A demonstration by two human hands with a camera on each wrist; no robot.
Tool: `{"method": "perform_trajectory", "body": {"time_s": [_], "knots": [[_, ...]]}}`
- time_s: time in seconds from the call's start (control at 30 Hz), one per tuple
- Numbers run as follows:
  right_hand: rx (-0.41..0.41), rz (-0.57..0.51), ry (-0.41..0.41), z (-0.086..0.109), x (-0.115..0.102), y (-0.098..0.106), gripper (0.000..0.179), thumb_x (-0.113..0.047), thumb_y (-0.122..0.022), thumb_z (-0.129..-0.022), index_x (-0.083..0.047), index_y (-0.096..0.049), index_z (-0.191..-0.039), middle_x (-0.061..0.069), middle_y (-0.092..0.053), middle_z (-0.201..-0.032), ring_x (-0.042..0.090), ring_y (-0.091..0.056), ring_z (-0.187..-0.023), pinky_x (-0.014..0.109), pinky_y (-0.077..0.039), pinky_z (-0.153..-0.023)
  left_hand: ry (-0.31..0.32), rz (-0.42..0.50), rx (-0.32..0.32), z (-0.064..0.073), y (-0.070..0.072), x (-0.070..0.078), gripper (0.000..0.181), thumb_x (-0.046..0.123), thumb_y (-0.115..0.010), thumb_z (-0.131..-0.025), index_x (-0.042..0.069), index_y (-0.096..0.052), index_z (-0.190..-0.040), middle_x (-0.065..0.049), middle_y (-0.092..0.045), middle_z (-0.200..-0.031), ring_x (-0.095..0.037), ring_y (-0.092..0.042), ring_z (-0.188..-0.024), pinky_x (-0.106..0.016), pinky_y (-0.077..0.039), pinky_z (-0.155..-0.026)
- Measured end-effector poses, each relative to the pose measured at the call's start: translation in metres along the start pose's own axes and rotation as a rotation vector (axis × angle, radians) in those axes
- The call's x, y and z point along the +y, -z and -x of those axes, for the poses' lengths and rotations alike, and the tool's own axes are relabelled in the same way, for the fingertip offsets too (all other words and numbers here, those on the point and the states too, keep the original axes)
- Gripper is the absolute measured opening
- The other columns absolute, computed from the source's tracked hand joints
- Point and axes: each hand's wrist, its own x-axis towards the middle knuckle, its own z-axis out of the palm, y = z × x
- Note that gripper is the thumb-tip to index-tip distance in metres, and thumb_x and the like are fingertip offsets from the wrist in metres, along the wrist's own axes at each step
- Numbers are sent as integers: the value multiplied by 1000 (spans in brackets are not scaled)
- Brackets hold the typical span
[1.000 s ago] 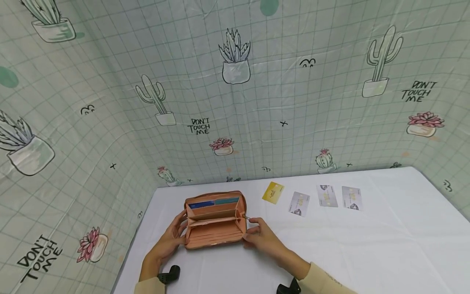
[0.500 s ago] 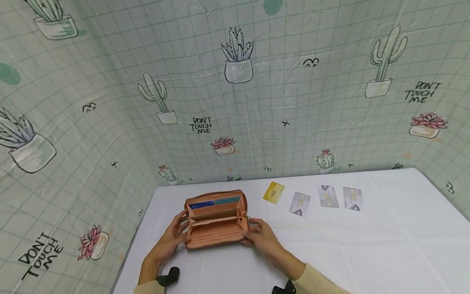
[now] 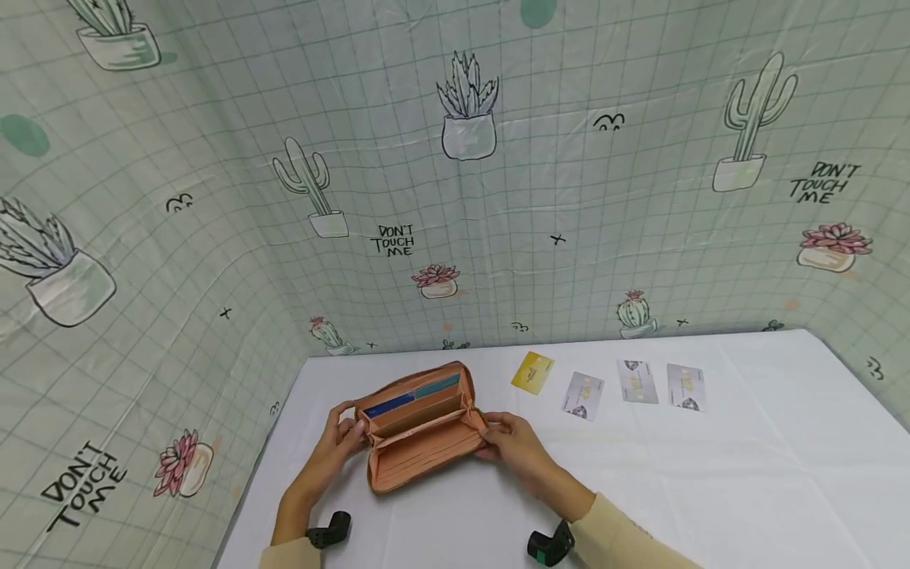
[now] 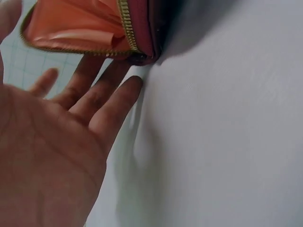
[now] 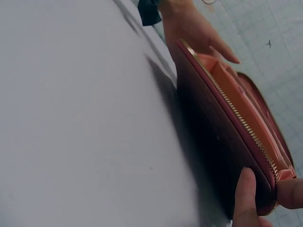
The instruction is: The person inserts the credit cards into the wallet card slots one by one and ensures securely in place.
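Note:
A zip-around wallet (image 3: 426, 427) stands spread open on the white table in the head view, turned at a slant. Its lining is orange, its outside dark red, its zip teeth brass-coloured. A blue card (image 3: 389, 404) and a teal card (image 3: 437, 386) sit in its upper slots. My right hand (image 3: 522, 450) pinches the wallet's right edge, thumb on one side and a finger on the outer cover in the right wrist view. At the wallet's left end is my left hand (image 3: 332, 452); its fingers (image 4: 113, 104) reach out fairly straight against the wallet in the left wrist view.
Behind and right of the wallet, a yellow card (image 3: 532, 373) and several silver-grey cards (image 3: 584, 396) lie flat on the white tablecloth (image 3: 753, 450). A cactus-print curtain (image 3: 526, 190) closes off the back and the left side.
The wallet has turned, its right end rising away and its lower left corner coming nearer. My left hand has shifted up along its left end. The loose cards have not moved.

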Motion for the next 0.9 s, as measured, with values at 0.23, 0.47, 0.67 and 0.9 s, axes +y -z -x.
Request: {"method": "perform_trajectory", "body": {"time_s": [0.23,0.47,0.67,0.9], "knots": [[65,25,-19,-11,-6,3,37,-2,-50,-108,18,-49,-139,26,-67,-118,17,-70,-93,30,-61,-81,-31,-56,56,-4,-8,-1,53,30,-39,-117,-6,-42,-156,-27,-59,-143,-34,-61,-127,-43,-54,-101],[113,28,-16,-23,-13,2,36,-6,-49,-110,17,-52,-137,31,-64,-127,17,-69,-94,31,-61,-81,-57,-13,121,-5,-13,2,43,27,-39,-116,-6,-62,-133,-14,-71,-108,-12,-67,-88,-32,-58,-75],[127,35,-1,-31,-18,1,39,-16,-48,-113,13,-51,-140,29,-63,-129,22,-69,-104,38,-60,-91,-32,24,37,-3,-13,6,41,28,-40,-116,-7,-59,-125,-6,-67,-96,-13,-67,-78,-31,-57,-69],[99,62,39,-21,-18,-6,44,-12,-51,-111,12,-42,-147,27,-62,-126,25,-68,-109,45,-58,-96,-15,139,-166,0,-10,9,42,27,-34,-115,-9,-46,-133,-4,-67,-105,-14,-73,-88,-36,-62,-74]]}}
